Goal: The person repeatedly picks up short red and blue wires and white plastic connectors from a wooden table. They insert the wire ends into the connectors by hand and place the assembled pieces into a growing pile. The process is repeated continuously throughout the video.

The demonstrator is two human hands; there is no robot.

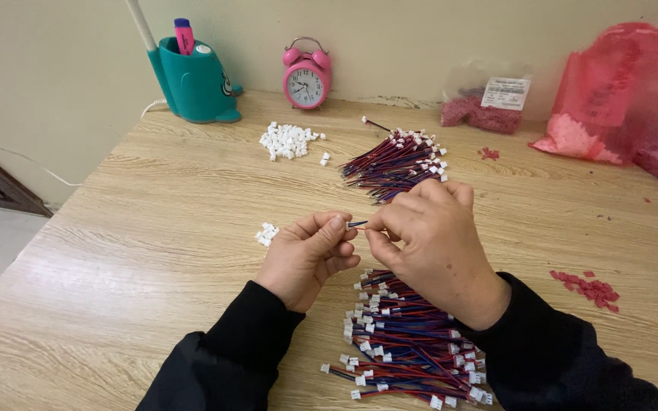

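Pinching a thin red and blue wire (359,224), the left hand (308,255) and right hand (428,236) are pressed close together above the tabletop (154,251). A wire pile (409,342) is seen at 6 o'clock, a wire bundle (394,164) at 12 o'clock. Red bits are held in a clear bag (485,103) and a pink bag (618,99) at 2 o'clock. A pink marker (183,36) is held in a teal cup (196,80) at 11 o'clock.

wire piles (397,164) flank fingers (344,227) (left bare)
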